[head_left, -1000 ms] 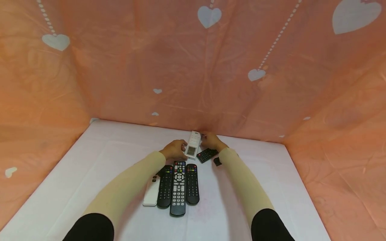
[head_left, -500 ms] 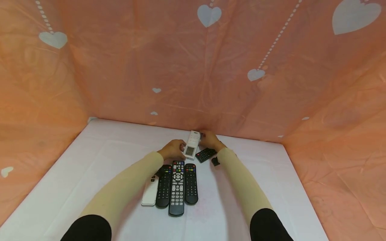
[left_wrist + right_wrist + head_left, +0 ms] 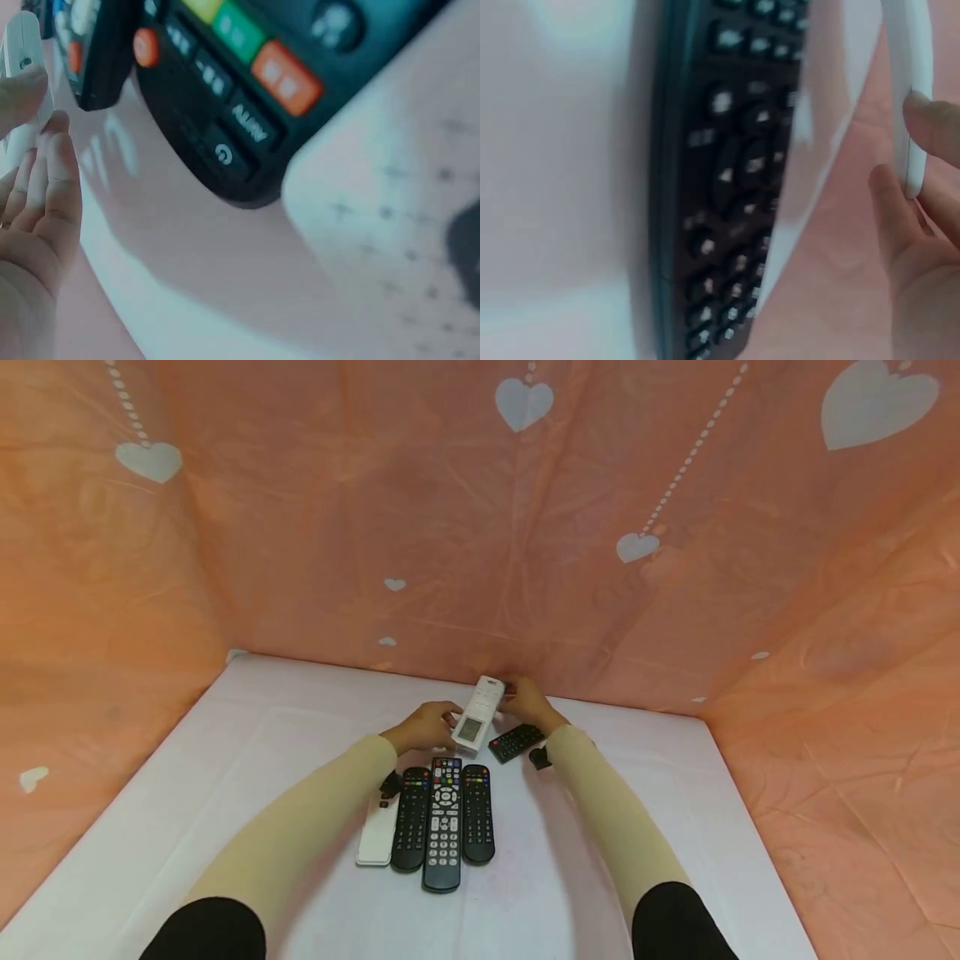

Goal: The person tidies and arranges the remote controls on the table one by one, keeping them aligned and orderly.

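Lifted a little since a second ago, the white remote [image 3: 477,715] now tilts up higher over the table [image 3: 225,752], its far end closer to the pink backdrop [image 3: 420,527]. I hold it between both hands: my left hand [image 3: 424,727] pinches the near end with the screen, my right hand [image 3: 527,703] curls fingers [image 3: 930,127] round the far end. It sits just beyond the row of remotes [image 3: 442,818], with a black remote [image 3: 516,742] lying to its right. I judge it light, stiff and hard, with a smooth plastic shell that could slip, so gripping the long side edges rather than the buttoned face seems safest.
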A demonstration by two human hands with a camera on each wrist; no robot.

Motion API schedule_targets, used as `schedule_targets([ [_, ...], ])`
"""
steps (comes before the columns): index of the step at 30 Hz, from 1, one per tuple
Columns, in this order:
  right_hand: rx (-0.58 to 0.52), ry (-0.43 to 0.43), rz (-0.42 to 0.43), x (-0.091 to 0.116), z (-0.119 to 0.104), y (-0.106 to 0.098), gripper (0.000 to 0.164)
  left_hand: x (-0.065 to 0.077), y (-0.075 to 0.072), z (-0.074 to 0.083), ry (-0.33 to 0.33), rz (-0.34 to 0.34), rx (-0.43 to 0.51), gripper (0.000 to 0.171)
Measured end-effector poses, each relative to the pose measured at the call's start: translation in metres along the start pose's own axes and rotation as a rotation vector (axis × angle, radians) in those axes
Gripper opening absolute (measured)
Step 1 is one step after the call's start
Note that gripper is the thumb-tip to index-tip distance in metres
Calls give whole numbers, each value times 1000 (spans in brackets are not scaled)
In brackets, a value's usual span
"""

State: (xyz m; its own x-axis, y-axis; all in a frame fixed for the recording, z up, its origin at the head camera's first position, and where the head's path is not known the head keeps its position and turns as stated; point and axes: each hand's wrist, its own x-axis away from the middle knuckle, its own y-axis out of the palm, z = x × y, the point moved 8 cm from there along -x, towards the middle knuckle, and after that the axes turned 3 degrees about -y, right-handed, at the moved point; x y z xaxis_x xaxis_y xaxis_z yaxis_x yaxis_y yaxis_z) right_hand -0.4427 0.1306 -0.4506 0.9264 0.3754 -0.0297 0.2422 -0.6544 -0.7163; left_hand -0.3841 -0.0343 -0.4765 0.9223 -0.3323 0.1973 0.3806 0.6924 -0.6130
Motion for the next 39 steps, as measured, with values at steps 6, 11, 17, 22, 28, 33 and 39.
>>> schedule_targets([
  [6, -78, 59, 1, 10, -1, -4, 60, 12, -3, 1, 39, -6, 26, 71],
  [11, -108, 36, -8, 20, -7, -6, 59, 24, -4, 3, 54, -36, 79, 70],
  [17, -131, 10, -55, 36, -16, -9, 68, 37, -4, 2, 74, -77, 120, 66],
  [22, -165, -6, -82, 51, -17, -11, 70, 48, -5, 5, 132, -97, 159, 60],
  [28, -253, -24, -77, 65, -16, -11, 71, 59, -5, 7, 132, -89, 169, 51],
  [33, -225, -19, -43, 76, -17, -15, 77, 63, -6, 9, 131, -68, 238, 43],
  [39, -185, -14, 32, 86, -16, -27, 76, 61, -8, 10, 115, -38, 349, 39],
])
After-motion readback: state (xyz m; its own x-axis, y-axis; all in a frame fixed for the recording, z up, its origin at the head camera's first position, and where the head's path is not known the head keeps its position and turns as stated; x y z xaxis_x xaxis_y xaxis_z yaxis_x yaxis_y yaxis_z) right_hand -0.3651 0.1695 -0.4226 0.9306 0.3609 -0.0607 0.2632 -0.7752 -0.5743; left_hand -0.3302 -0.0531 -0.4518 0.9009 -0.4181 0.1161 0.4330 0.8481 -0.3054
